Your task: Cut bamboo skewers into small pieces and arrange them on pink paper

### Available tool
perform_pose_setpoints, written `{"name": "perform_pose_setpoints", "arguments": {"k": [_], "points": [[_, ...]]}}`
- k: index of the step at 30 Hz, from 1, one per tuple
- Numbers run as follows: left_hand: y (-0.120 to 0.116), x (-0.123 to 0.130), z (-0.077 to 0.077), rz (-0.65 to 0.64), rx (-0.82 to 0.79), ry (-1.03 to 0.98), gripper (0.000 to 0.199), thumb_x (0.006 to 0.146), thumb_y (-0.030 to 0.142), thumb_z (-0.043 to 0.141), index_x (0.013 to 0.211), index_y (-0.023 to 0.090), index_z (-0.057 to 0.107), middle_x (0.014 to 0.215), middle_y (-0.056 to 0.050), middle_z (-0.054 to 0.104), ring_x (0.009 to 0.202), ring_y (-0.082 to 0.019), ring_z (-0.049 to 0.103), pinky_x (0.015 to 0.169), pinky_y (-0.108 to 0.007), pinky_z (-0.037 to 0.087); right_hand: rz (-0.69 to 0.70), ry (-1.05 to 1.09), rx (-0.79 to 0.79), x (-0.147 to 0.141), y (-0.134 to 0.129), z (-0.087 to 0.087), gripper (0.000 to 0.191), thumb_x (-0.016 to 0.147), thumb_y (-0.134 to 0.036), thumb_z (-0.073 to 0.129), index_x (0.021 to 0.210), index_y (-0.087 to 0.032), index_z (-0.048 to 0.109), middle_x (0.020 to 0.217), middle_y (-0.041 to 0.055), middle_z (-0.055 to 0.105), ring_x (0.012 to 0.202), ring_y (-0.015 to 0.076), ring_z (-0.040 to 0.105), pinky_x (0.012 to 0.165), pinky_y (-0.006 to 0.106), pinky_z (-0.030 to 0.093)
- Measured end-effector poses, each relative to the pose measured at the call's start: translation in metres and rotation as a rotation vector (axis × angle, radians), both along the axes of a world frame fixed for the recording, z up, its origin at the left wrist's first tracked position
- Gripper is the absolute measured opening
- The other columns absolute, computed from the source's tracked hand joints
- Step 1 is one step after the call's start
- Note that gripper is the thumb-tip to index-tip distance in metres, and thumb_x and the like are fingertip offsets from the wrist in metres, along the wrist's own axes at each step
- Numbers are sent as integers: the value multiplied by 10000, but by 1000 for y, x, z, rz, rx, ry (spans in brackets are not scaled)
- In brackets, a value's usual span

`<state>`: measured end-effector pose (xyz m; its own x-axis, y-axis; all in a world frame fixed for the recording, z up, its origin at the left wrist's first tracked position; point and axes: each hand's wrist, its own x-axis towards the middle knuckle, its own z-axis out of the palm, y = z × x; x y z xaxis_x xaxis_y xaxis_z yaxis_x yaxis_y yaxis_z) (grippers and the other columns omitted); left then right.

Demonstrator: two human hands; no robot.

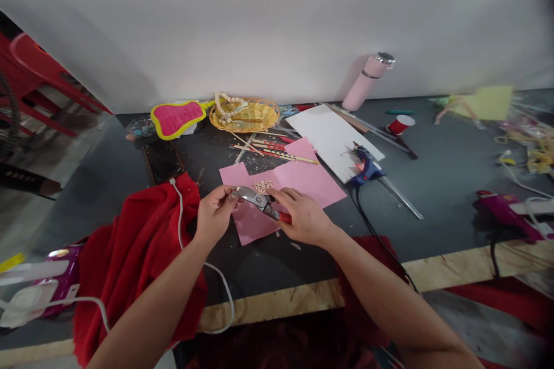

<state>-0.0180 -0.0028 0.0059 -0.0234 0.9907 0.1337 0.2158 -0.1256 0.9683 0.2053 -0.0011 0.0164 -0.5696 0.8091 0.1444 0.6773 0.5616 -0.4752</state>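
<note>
My right hand (303,216) is wrapped round the red handles of metal cutters (255,197), whose jaws point left. At the jaw tips, my left hand (215,213) pinches a small pale piece (236,189), mostly hidden by the fingers. Both hands are over pink paper (255,228) on the dark table. A small heap of pale bits (262,186) lies on the paper just behind the cutters.
Behind are sticks (277,151), a wicker basket (259,115) and white paper (324,132) with a blue glue gun (367,168). A pink bottle (366,83) stands by the wall. Red cloth (138,242) with a white cable lies left, near a phone (163,160).
</note>
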Motion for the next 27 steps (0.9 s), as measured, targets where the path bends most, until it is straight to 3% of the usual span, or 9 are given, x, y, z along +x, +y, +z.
{"name": "perform_pose_setpoints", "arguments": {"k": [14,27], "points": [[-1,-1,2,-20,13,23,174,846,303,544,789,160,626,697,-13,633,626,-117,530,607,-228,416,-31,-23,-32,-1,-5,2,612,701,-124,537,1296,-202,418,1061,76,597,888,210,591,793,318,469],[0,4,-2,14,-19,-182,168,768,314,646,841,164,632,713,2,608,639,-109,536,594,-212,433,-50,43,-28,-4,-3,-1,595,711,-137,546,1289,-181,410,1101,100,582,977,233,568,847,348,459]]}}
